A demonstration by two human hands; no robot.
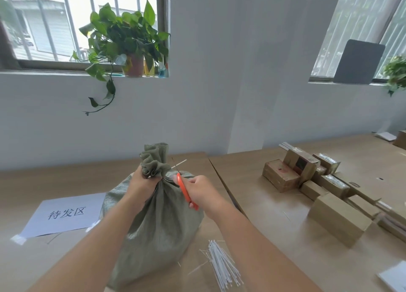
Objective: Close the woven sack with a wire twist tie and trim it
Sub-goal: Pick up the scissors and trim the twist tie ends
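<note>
The woven sack (153, 221) stands upright near the front edge of the left table (55, 181), close to the seam where that table meets the right one. The left hand (144, 183) is wrapped tight around the gathered neck just under the ruffled mouth. The right hand (201, 191) is closed around the orange handles of the scissors (186, 191), whose tip reaches up to the wire twist tie (179, 164) where its free end sticks out to the right of the neck.

The main risk is the cut landing too close to the twist. Leaving too short a stub could let the wire unwind, and the neck would loosen once the left hand lets go. The blades also sit very near the cloth and the left thumb, so a slip could nick either. The blades are small and partly hidden, so I cannot tell whether they are already around the wire. A clipped offcut could spring away across the table.

The sack is dull grey-green with a coarse weave, full and rounded below, with creases drawn up to the pinched neck and a bunched frill above it. A loose bundle of white ties (224, 265) lies at the front edge to the sack's right, and a paper sign (66, 214) lies to its left.
</note>
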